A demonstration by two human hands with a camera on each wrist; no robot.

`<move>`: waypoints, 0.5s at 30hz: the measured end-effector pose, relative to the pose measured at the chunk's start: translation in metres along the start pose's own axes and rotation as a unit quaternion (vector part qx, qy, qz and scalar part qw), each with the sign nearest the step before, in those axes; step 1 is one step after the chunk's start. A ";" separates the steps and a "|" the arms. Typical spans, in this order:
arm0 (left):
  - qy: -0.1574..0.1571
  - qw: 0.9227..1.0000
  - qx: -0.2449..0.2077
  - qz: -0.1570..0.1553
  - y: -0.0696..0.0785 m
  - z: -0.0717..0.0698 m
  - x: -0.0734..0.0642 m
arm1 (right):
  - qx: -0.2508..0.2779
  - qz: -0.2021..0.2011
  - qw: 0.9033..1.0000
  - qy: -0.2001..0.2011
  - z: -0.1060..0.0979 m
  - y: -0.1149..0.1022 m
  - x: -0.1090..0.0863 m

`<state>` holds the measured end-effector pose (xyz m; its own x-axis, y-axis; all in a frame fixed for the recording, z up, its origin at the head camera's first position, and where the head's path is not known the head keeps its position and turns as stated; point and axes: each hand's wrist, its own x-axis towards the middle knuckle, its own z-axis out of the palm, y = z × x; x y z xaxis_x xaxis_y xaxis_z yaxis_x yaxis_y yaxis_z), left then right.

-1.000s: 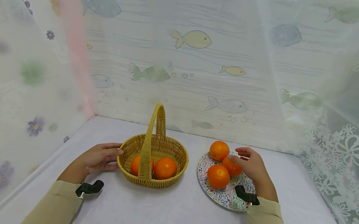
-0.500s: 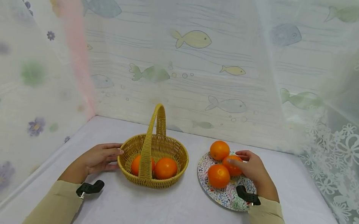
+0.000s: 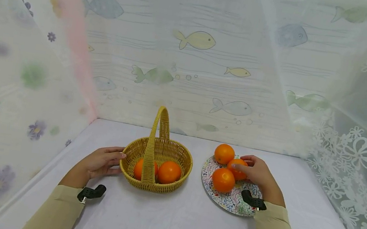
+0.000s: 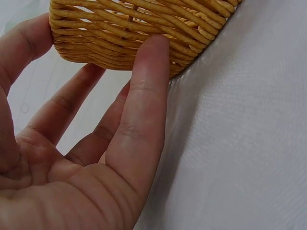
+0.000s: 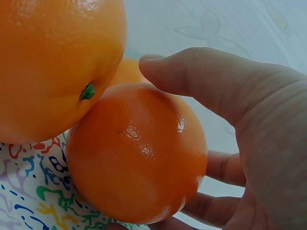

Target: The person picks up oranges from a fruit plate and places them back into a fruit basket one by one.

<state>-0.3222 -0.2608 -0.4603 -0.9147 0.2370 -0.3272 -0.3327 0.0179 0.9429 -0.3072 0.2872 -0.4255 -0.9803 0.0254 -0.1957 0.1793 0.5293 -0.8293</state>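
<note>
In the head view a yellow wicker basket point(image 3: 150, 185) with a tall arched handle stands left of the middle, two oranges point(image 3: 169, 173) inside. My left hand point(image 3: 104, 161) is at its left side. Its nearly straight, spread fingers touch the woven wall point(image 4: 115, 28) in the left wrist view. On a round patterned plate point(image 3: 234, 204) to the right lie three more oranges. My right hand point(image 3: 259, 175) holds the right-hand orange point(image 5: 139, 153) of these, thumb over its top and fingers round its far side. Parts of those fingers are hidden behind the fruit.
The front orange point(image 3: 223, 180) and the back orange point(image 3: 224, 154) lie close against the held one. A white cloth point(image 3: 168, 222) covers the table. Sheer curtains with fish point(image 3: 199, 40) and flowers hang behind and at both sides.
My right hand has come down slightly onto the right-hand orange, and its thumb and fingers have closed round it. The left hand and the basket have stayed put.
</note>
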 end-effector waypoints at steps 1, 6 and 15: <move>-0.001 1.000 0.001 0.000 0.000 0.000 0.000 | 0.001 0.002 1.000 0.000 0.000 0.000 0.000; 0.001 1.000 -0.003 -0.001 0.001 0.002 -0.001 | 0.004 0.004 1.000 -0.003 0.000 0.002 0.000; -0.003 1.000 -0.004 0.001 0.003 0.004 -0.004 | -0.010 -0.001 1.000 0.000 -0.001 0.004 0.000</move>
<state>-0.3188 -0.2582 -0.4563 -0.9140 0.2432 -0.3246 -0.3322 0.0104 0.9432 -0.3065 0.2900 -0.4278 -0.9806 0.0242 -0.1943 0.1758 0.5456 -0.8194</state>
